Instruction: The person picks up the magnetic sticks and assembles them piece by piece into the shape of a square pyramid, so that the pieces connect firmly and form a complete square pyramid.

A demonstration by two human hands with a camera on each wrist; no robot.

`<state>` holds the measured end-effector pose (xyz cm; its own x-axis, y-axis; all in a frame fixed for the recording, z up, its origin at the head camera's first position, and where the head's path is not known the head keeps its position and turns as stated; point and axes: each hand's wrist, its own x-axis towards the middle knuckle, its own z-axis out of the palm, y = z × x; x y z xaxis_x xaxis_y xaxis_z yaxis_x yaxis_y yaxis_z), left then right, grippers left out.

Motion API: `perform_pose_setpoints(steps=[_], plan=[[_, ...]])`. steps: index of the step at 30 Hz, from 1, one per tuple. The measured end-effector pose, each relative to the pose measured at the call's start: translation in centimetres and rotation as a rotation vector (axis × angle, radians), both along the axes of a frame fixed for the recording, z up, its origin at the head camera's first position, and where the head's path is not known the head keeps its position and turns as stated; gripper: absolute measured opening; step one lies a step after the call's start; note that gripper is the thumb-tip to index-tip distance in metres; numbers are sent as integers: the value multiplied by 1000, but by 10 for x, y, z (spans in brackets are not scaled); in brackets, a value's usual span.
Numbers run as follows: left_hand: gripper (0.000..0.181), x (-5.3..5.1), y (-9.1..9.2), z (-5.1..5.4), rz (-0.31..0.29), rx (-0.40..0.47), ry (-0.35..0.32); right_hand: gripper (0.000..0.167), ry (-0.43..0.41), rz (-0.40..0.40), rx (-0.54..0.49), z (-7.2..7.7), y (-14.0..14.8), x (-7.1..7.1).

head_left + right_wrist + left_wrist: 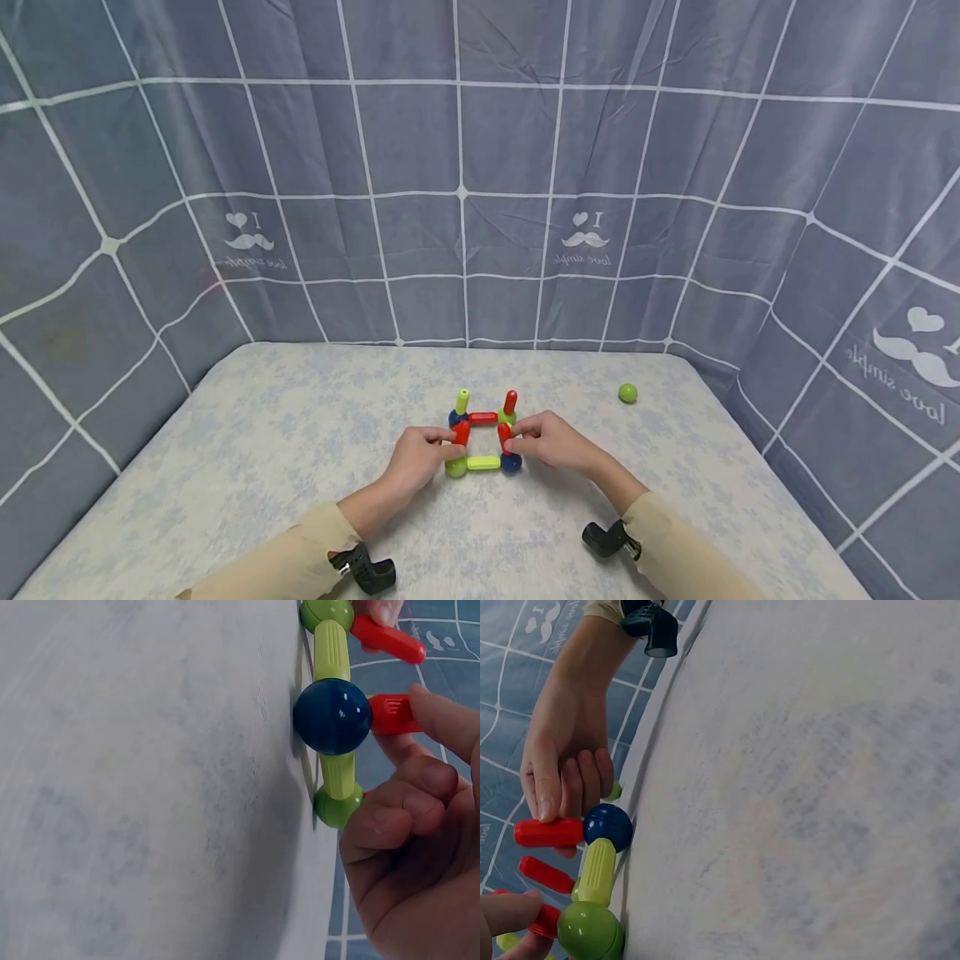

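A square frame of balls and rods lies on the table. My left hand [416,460] pinches a red rod [461,433] that stands on the front-left green ball [455,467]. Across from it, my right hand [555,442] pinches another red rod [395,714] upright on the front-right blue ball [333,716]. A yellow-green rod [483,462] joins these two balls. At the back, a red rod [482,417] links a blue ball [456,417] bearing an upright yellow-green rod [462,400] and a green ball [507,417] bearing an upright red rod [511,402].
A loose green ball [627,392] sits at the table's back right. The pale patterned table [315,408] has a grey checked curtain [405,142] behind it and at both sides. Each forearm wears a small black device.
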<state>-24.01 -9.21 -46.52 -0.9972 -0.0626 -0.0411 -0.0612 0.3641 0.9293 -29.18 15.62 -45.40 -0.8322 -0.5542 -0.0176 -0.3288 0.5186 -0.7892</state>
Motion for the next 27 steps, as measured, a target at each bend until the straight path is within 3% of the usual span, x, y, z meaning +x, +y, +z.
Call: perform_pose_setpoints(steps=[9, 23, 27], plan=[[14, -8, 7, 0, 2, -23, -19, 18, 49, -55, 48, 1, -11, -6], [14, -9, 7, -5, 12, 0, -14, 23, 50, -77, 70, 0, -18, -8], [20, -9, 5, -5, 20, 10, 8, 23, 98, -162, 52, 0, -16, -8]])
